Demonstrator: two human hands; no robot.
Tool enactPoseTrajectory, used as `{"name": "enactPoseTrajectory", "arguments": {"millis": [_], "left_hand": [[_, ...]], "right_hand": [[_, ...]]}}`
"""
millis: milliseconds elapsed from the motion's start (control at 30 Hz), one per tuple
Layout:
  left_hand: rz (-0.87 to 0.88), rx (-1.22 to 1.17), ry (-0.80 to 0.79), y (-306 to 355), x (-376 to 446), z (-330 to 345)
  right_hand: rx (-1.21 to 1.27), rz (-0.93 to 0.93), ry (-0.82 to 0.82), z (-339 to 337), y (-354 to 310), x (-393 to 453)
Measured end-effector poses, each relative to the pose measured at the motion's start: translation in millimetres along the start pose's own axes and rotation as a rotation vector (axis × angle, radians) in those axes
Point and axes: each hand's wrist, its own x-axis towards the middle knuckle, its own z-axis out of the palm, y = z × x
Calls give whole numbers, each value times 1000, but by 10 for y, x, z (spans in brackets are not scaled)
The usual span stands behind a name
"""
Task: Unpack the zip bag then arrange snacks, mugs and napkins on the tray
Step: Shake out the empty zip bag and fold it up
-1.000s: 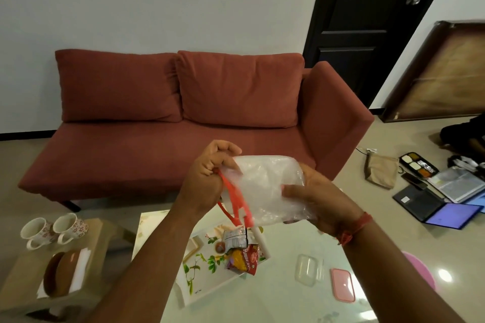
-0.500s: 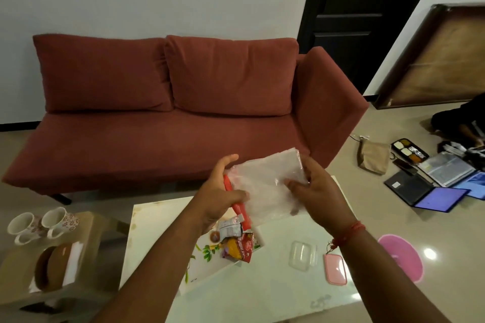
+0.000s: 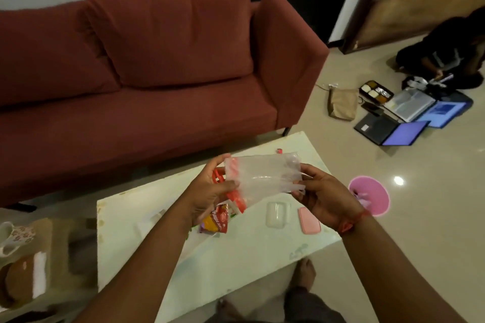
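Floral china sits at the far left edge of the frame: a mug on a low side table, with what looks like a white napkin stack below it, all apparently not yet moved. Moving right, your left hand pinches the red-zippered mouth of the zip bag, fingers closed on that end; under it a red and yellow snack packet lies on the pale tabletop, already out. The clear bag looks empty, stretched taut in mid-air at frame centre, probably to flatten it. Its long axis runs nearly level, mouth left, bottom right. Your right hand grips the bottom edge, pinched shut. Whether the packet sits on the tray, you cannot tell.
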Motion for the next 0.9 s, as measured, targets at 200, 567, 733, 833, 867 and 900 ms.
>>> {"name": "enactPoseTrajectory", "arguments": {"millis": [200,567,733,833,867,900], "left_hand": [[-204,123,101,-382,662,580],[-303,43,434,-1441,1872,1614],[-280,110,500,-1935,2324,2037],[-273,124,490,-2191,2462,2141],[-275,144,494,-2257,2496,2159],[-274,160,500,-2292,2517,2175]], "right_hand": [[128,-17,298,-1134,-56,206],[116,-9,854,-3845,-86,1115],[-19,98,1034,-4902,243,1757],[-178,173,1078,-5352,463,2115],[-226,171,1085,-5485,540,2229],[-262,183,1082,-5565,557,2308]]}}
